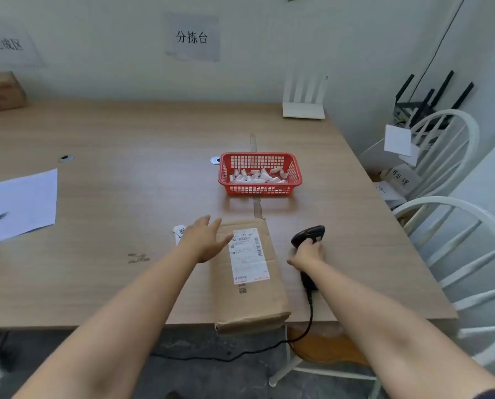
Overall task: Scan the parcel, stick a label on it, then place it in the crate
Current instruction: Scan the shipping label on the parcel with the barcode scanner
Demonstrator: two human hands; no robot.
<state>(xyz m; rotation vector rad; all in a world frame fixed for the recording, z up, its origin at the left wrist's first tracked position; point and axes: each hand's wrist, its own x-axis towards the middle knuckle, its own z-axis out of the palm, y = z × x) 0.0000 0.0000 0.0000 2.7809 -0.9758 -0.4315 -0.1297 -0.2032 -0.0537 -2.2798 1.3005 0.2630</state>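
While the right hand (308,252) is wrapped around the grip of the scanner (309,236), just to the right of the parcel (250,300), the scan itself looks like the step in hand. The parcel, a long flat cardboard box, lies on the desk (125,182) at its near edge, with its near end sticking out slightly past that edge. Its printed shipping label (249,256) faces up. The left hand (206,240) hovers over the parcel's far left corner, fingers spread and holding nothing; whether it touches the cardboard is hard to tell.

To scan well, the left hand should press down flat on bare cardboard to steady the parcel, clear of the barcodes near the top of the label. The scanner head then needs turning toward those barcodes, at a slight tilt to avoid glare. The scanner's cord (309,315) drops off the desk edge and should stay slack.

A red basket (260,188) of small white pieces sits farther back, well apart from the parcel.
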